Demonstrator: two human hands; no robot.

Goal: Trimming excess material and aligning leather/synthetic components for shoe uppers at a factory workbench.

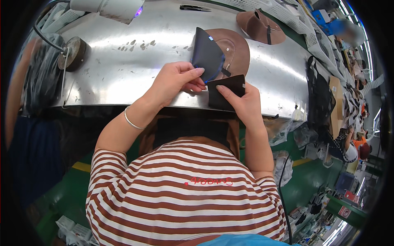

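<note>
Brown and white stripes cover the shirt (176, 209) filling the lower centre of the frame, and its short sleeves (107, 163) match. Red script (211, 181) crosses the front, a small red mark (186, 184) (perhaps a heart, too tiny to be sure) at its left end. Left of centre, a slim silver-coloured bangle (131, 119) rings the left forearm (144, 107). Left hand (176, 80) and right hand (248, 102) are bare.

a metal bench (115, 78) carries 2 brown pieces (242, 45), a slim black tool (195, 8) and a round dark base (74, 54).
</note>
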